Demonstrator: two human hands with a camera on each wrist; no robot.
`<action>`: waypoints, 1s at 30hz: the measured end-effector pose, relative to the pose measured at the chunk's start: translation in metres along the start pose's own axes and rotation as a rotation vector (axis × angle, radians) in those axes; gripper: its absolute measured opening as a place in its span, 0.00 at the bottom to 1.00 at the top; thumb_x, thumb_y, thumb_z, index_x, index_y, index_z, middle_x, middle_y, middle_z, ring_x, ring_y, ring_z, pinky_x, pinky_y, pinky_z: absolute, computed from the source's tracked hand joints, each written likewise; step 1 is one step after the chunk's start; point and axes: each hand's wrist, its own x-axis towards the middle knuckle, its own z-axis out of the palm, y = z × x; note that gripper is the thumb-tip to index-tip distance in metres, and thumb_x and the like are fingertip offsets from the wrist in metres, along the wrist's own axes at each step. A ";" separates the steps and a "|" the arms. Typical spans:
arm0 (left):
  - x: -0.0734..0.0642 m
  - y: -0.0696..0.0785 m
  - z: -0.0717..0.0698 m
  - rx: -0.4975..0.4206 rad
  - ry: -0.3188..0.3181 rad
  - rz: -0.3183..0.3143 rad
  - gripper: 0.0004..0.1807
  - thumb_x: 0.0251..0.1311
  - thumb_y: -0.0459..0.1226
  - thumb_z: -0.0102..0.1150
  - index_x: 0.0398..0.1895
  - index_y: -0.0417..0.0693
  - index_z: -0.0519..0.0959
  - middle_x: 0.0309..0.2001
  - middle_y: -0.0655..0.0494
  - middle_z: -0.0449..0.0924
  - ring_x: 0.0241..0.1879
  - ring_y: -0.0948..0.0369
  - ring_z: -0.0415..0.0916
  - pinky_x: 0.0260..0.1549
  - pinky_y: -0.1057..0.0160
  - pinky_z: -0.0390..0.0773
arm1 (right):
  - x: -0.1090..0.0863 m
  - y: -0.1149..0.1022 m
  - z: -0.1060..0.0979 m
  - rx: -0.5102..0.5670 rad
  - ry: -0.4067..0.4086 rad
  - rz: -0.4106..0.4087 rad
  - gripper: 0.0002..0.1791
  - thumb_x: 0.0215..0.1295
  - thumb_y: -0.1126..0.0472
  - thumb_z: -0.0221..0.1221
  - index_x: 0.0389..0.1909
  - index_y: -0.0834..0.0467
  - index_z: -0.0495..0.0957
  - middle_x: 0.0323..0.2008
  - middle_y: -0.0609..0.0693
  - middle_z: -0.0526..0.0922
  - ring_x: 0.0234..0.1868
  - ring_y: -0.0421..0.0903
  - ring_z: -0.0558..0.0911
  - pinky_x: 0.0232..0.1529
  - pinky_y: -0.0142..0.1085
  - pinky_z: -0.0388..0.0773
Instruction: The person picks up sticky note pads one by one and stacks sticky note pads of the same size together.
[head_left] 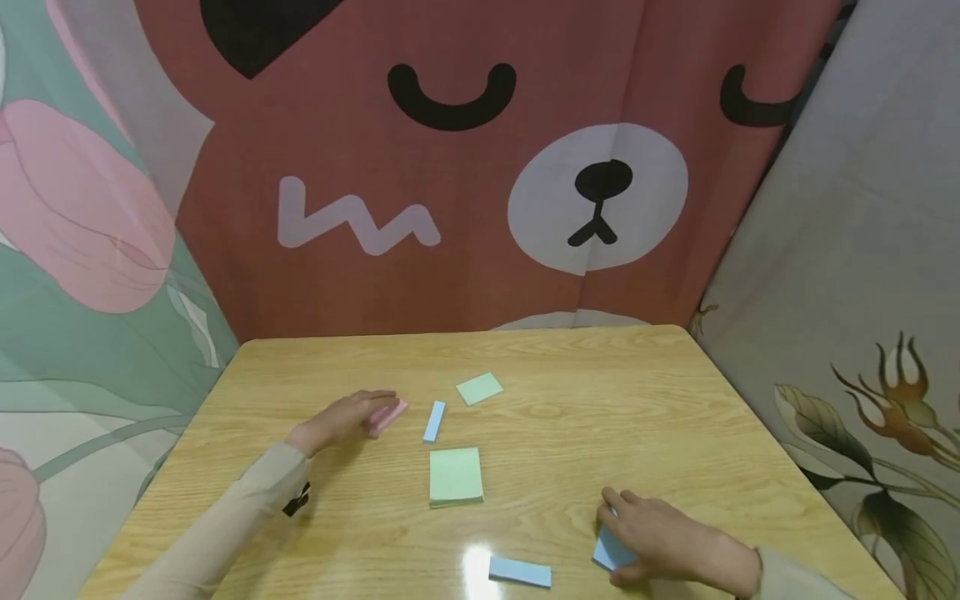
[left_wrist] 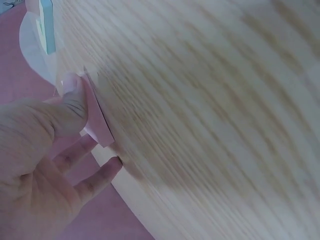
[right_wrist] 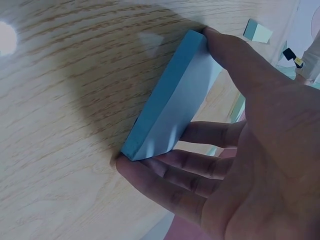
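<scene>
My left hand [head_left: 347, 421] is at the left of the table, pinching a pink sticky note pad [head_left: 387, 417] between thumb and fingers. In the left wrist view the thumb lies on the face of the pad [left_wrist: 98, 120], whose edge is close to the wood. At the front right, my right hand [head_left: 660, 537] grips a thick blue sticky note pad [head_left: 612, 551]. The right wrist view shows that pad [right_wrist: 172, 105] tilted, thumb at one end and fingertips at the other. The fingers hide part of both pads.
A square green sticky note pad [head_left: 456, 477] lies mid-table, with a smaller green one [head_left: 479, 388] behind it. One narrow blue strip pad [head_left: 433, 422] is near the left hand; another blue strip pad [head_left: 520, 572] lies left of the right hand. Printed curtains [head_left: 450, 283] surround the table [head_left: 570, 400].
</scene>
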 end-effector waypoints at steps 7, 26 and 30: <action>0.001 0.001 0.001 -0.002 0.018 -0.004 0.32 0.54 0.23 0.67 0.64 0.26 0.69 0.63 0.31 0.70 0.60 0.36 0.69 0.58 0.39 0.70 | 0.001 -0.001 -0.001 -0.016 0.006 -0.013 0.35 0.51 0.34 0.68 0.46 0.59 0.74 0.46 0.54 0.72 0.35 0.42 0.74 0.23 0.29 0.72; 0.000 -0.002 0.003 -0.002 0.027 0.012 0.32 0.54 0.23 0.67 0.64 0.26 0.69 0.63 0.31 0.70 0.60 0.36 0.69 0.58 0.39 0.70 | 0.003 -0.003 -0.004 -0.092 0.029 -0.060 0.34 0.43 0.42 0.71 0.46 0.60 0.73 0.43 0.51 0.68 0.32 0.41 0.70 0.28 0.32 0.74; 0.000 -0.002 0.003 0.003 0.027 -0.004 0.32 0.54 0.23 0.67 0.64 0.27 0.69 0.63 0.31 0.70 0.60 0.36 0.69 0.59 0.40 0.69 | 0.003 -0.002 -0.006 -0.087 -0.002 -0.051 0.35 0.45 0.41 0.70 0.47 0.60 0.73 0.44 0.51 0.68 0.33 0.41 0.71 0.31 0.35 0.77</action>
